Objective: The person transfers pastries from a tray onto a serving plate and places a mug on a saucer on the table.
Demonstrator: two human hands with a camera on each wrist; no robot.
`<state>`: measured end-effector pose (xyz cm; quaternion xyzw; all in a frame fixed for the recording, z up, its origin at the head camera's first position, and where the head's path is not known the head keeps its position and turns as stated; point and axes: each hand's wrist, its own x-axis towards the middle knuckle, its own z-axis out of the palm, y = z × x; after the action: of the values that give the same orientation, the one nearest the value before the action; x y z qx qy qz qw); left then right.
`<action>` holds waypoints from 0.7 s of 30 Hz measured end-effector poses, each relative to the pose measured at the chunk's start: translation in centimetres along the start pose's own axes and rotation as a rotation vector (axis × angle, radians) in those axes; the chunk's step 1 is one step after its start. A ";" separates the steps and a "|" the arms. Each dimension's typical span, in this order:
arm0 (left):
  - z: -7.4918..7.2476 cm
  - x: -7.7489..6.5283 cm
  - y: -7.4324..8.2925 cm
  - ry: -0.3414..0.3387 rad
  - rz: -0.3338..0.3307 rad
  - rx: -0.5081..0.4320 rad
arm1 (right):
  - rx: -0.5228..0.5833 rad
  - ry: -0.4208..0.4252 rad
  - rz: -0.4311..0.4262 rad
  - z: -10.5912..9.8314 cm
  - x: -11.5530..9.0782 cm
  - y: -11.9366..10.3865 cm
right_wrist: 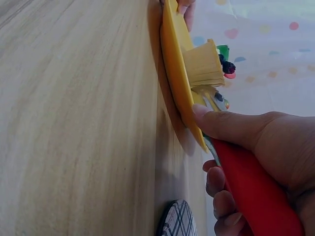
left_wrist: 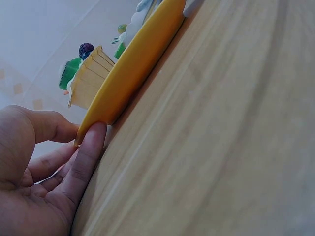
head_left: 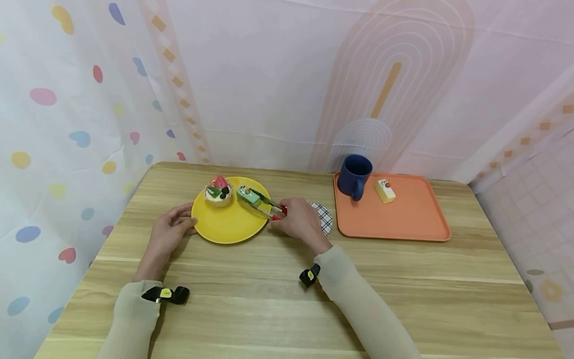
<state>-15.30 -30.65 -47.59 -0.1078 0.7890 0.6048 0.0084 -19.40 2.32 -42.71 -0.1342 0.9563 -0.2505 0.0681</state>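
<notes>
My left hand pinches the left rim of a yellow plate between thumb and fingers, as the left wrist view shows up close. On the plate stands a fruit tart topped with a strawberry, dark berries and a green leaf shape. To its right is a green cake slice with a white top, flanked by the arms of metal tongs. Gripping the red handles of these tongs is my right hand, at the plate's right edge. In the right wrist view, its thumb overlaps the plate's rim.
A checked round coaster lies partly hidden behind my right hand. Farther right, an orange tray bears a dark blue mug and a yellow cake slice. Patterned curtains hang behind the wooden table.
</notes>
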 end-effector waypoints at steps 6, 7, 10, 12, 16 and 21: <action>-0.1 0.1 -0.1 0.000 0.004 0.012 | -0.010 0.005 -0.006 -0.2 -0.1 -0.2; -0.1 0.1 -0.1 -0.002 0.004 0.013 | -0.013 0.007 -0.004 -0.3 -0.2 -0.2; -0.1 0.0 0.0 -0.008 0.006 0.010 | -0.017 0.013 0.005 -0.6 -0.3 -0.3; -0.1 0.0 0.0 -0.011 0.005 0.010 | -0.015 0.013 0.012 -0.8 -0.5 -0.3; -0.1 0.1 0.0 -0.006 0.000 0.016 | -0.016 0.015 0.019 -1.1 -0.7 -0.3; 0.0 0.0 0.0 -0.007 -0.008 0.016 | -0.013 0.029 0.031 -1.5 -1.1 -0.1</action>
<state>-15.32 -30.70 -47.63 -0.1087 0.7934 0.5988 0.0145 -18.66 3.21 -41.31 -0.1163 0.9608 -0.2450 0.0570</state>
